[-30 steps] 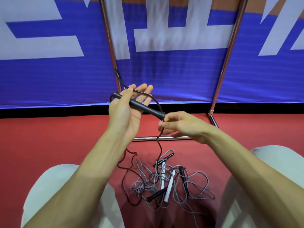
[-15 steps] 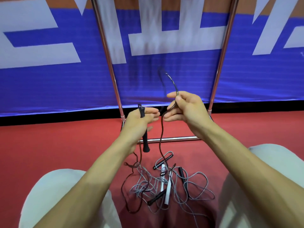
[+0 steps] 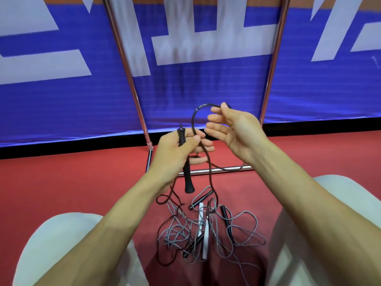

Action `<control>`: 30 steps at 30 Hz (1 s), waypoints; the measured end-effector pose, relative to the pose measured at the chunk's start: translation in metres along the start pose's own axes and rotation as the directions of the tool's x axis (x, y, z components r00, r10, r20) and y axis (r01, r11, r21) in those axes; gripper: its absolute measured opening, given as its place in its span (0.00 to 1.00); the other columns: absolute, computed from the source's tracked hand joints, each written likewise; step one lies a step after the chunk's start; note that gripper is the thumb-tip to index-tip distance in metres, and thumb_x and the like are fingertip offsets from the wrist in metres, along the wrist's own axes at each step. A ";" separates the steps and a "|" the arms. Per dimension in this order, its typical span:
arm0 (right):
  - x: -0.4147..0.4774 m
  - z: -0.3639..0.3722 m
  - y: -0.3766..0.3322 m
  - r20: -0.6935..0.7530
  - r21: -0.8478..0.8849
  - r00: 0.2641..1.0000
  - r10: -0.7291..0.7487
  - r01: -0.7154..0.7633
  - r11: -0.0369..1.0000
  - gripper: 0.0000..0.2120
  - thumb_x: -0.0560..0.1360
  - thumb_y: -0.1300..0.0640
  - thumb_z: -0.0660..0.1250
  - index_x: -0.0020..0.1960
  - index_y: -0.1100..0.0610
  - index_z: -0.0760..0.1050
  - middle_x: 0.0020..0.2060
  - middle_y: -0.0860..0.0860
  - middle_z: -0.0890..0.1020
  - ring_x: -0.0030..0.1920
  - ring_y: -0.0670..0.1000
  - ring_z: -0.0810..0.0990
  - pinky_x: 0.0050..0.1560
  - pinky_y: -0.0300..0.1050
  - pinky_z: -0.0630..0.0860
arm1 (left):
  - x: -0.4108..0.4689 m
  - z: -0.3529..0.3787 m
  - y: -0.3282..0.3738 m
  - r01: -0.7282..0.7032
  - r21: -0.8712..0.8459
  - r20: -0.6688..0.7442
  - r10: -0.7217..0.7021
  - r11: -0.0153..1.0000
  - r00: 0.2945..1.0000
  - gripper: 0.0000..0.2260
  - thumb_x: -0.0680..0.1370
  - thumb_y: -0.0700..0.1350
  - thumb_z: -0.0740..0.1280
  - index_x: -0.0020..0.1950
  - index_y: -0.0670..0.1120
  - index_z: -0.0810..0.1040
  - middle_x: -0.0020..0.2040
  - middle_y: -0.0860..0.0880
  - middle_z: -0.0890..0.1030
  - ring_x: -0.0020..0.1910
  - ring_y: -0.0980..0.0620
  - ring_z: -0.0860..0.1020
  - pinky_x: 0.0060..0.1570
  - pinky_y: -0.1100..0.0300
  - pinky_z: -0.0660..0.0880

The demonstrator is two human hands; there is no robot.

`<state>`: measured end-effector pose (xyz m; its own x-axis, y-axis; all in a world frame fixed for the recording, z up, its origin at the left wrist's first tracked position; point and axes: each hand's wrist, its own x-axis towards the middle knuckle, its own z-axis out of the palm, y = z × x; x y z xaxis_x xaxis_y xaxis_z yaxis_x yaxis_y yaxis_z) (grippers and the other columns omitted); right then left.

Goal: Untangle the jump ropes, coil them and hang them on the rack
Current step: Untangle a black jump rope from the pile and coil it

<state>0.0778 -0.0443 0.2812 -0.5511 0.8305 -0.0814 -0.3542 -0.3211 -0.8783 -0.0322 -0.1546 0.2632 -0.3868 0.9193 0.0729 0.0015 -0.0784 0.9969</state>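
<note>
Held: black handle [image 3: 188,180] clamped in left hand [image 3: 173,153]; dark rope loop [image 3: 193,118] pinched by right hand [image 3: 235,131], 2 o'clock; tangled ropes [image 3: 206,234], 6 o'clock.

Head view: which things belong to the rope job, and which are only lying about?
Job: left hand gripping the black handle; right hand pinching the dark rope; tangled ropes; rack.
Not job: blue banner; red floor.

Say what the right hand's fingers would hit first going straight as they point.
Probably the black rope, its rising strand just left of the fingertips of the right hand; beyond it, the left hand gripping the black handle. Depth is unclear.
</note>
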 end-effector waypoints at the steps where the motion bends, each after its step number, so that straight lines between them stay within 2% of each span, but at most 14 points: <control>1: 0.001 -0.002 0.001 0.002 -0.100 1.000 0.001 -0.001 0.995 0.11 0.82 0.55 0.59 0.49 0.61 0.76 0.39 0.55 0.81 0.34 0.51 0.84 0.37 0.43 0.81 | 0.001 -0.001 0.002 -0.013 -0.068 -0.033 0.011 0.998 0.999 0.07 0.82 0.36 0.60 0.49 0.42 0.77 0.42 0.45 0.85 0.48 0.45 0.85 0.45 0.51 0.83; 3: 0.001 -0.002 0.006 0.024 -0.324 1.000 -0.012 0.019 0.946 0.10 0.82 0.58 0.57 0.48 0.59 0.76 0.42 0.57 0.81 0.35 0.52 0.83 0.39 0.43 0.81 | 0.003 -0.004 0.008 -0.034 -0.200 -0.102 0.014 0.979 0.995 0.07 0.82 0.36 0.59 0.49 0.42 0.76 0.43 0.44 0.85 0.49 0.43 0.84 0.45 0.50 0.82; 5: 0.003 -0.001 0.011 0.056 -0.493 0.998 0.005 0.023 0.870 0.11 0.79 0.67 0.56 0.46 0.59 0.76 0.40 0.56 0.82 0.37 0.50 0.80 0.41 0.41 0.80 | 0.005 -0.010 0.014 -0.055 -0.333 -0.154 0.004 0.941 0.988 0.06 0.82 0.36 0.59 0.49 0.42 0.74 0.43 0.44 0.85 0.49 0.44 0.84 0.45 0.51 0.82; 8: 0.003 0.000 0.021 0.190 -0.681 0.975 0.113 0.048 0.731 0.17 0.73 0.74 0.54 0.46 0.59 0.77 0.39 0.52 0.81 0.40 0.48 0.79 0.44 0.36 0.76 | 0.007 -0.021 0.023 -0.101 -0.496 -0.205 -0.003 0.862 0.979 0.05 0.82 0.37 0.58 0.49 0.42 0.73 0.44 0.44 0.85 0.50 0.45 0.84 0.46 0.51 0.82; 10: 0.000 0.000 0.027 0.310 -0.801 0.928 0.205 0.138 0.582 0.15 0.74 0.73 0.59 0.46 0.57 0.78 0.41 0.49 0.81 0.43 0.45 0.78 0.46 0.33 0.74 | 0.008 -0.029 0.027 -0.127 -0.579 -0.238 -0.018 0.805 0.971 0.06 0.83 0.37 0.57 0.50 0.41 0.73 0.45 0.44 0.84 0.50 0.45 0.84 0.46 0.52 0.82; 12: -0.002 -0.001 0.035 0.381 -0.854 0.885 0.268 0.226 0.469 0.08 0.75 0.67 0.66 0.46 0.56 0.79 0.42 0.47 0.82 0.44 0.43 0.79 0.51 0.36 0.75 | 0.010 -0.037 0.029 -0.140 -0.647 -0.255 -0.040 0.749 0.966 0.06 0.83 0.37 0.57 0.51 0.41 0.73 0.47 0.43 0.84 0.51 0.45 0.84 0.46 0.52 0.82; 15: 0.000 0.000 0.047 0.417 -0.894 0.893 0.172 0.368 0.256 0.03 0.75 0.62 0.67 0.44 0.58 0.78 0.40 0.49 0.82 0.43 0.48 0.79 0.50 0.43 0.74 | 0.011 -0.043 0.030 -0.151 -0.730 -0.250 -0.054 0.666 0.967 0.06 0.83 0.37 0.56 0.52 0.41 0.73 0.49 0.42 0.85 0.52 0.46 0.84 0.47 0.52 0.82; 17: 0.001 0.002 0.051 0.426 -0.895 0.900 0.090 0.405 0.189 0.03 0.74 0.63 0.67 0.43 0.57 0.79 0.38 0.48 0.81 0.42 0.48 0.78 0.47 0.41 0.72 | 0.012 -0.045 0.029 -0.173 -0.748 -0.266 -0.051 0.641 0.963 0.06 0.83 0.37 0.56 0.52 0.41 0.73 0.49 0.43 0.85 0.53 0.46 0.84 0.50 0.51 0.82; 19: 0.004 0.000 0.053 0.467 -0.880 0.883 -0.046 0.469 0.072 0.04 0.74 0.64 0.68 0.44 0.57 0.81 0.41 0.49 0.81 0.45 0.48 0.77 0.48 0.42 0.72 | 0.012 -0.045 0.028 -0.205 -0.726 -0.311 -0.048 0.656 0.949 0.07 0.84 0.37 0.56 0.53 0.41 0.73 0.52 0.42 0.84 0.54 0.46 0.83 0.51 0.51 0.82; 21: 0.006 -0.005 0.053 0.540 -0.841 0.823 -0.175 0.534 -0.087 0.05 0.73 0.64 0.70 0.45 0.56 0.82 0.45 0.49 0.77 0.48 0.51 0.72 0.49 0.43 0.71 | 0.013 -0.045 0.027 -0.234 -0.673 -0.367 -0.042 0.702 0.929 0.07 0.84 0.37 0.56 0.55 0.40 0.73 0.55 0.41 0.83 0.56 0.46 0.83 0.51 0.52 0.81; 22: 0.006 -0.007 0.052 0.567 -0.823 0.797 -0.207 0.559 -0.105 0.05 0.73 0.64 0.70 0.45 0.55 0.81 0.45 0.48 0.73 0.48 0.50 0.70 0.49 0.41 0.70 | 0.014 -0.045 0.026 -0.240 -0.636 -0.393 -0.040 0.733 0.919 0.08 0.84 0.37 0.56 0.56 0.40 0.74 0.57 0.41 0.82 0.56 0.47 0.82 0.51 0.52 0.81; 26: 0.002 -0.006 0.044 0.559 -0.810 0.781 -0.276 0.586 0.016 0.08 0.75 0.67 0.64 0.45 0.55 0.77 0.41 0.48 0.75 0.40 0.45 0.74 0.46 0.42 0.73 | 0.014 -0.042 0.019 -0.191 -0.520 -0.427 -0.060 0.832 0.902 0.11 0.83 0.38 0.58 0.64 0.40 0.72 0.59 0.43 0.81 0.57 0.48 0.82 0.55 0.52 0.80; 27: 0.000 -0.004 0.040 0.521 -0.815 0.793 -0.315 0.572 0.094 0.09 0.75 0.68 0.63 0.44 0.56 0.76 0.40 0.49 0.77 0.39 0.47 0.77 0.45 0.44 0.75 | 0.014 -0.040 0.017 -0.151 -0.500 -0.408 -0.078 0.853 0.910 0.11 0.83 0.38 0.59 0.65 0.40 0.72 0.59 0.43 0.81 0.57 0.47 0.82 0.55 0.52 0.80; 30: -0.004 0.005 0.027 0.298 -0.727 0.886 -0.354 0.451 0.517 0.11 0.76 0.71 0.60 0.43 0.57 0.74 0.37 0.53 0.78 0.36 0.50 0.83 0.35 0.44 0.81 | 0.012 -0.031 0.010 0.047 -0.344 -0.286 -0.152 0.938 0.946 0.08 0.81 0.37 0.62 0.58 0.41 0.76 0.56 0.43 0.82 0.57 0.47 0.82 0.57 0.53 0.79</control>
<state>0.0669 -0.0590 0.2605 -0.5880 0.7144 0.3794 0.1178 0.5396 -0.8336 -0.0655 -0.1563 0.2734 -0.6297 0.7715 -0.0908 -0.3339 -0.1632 0.9284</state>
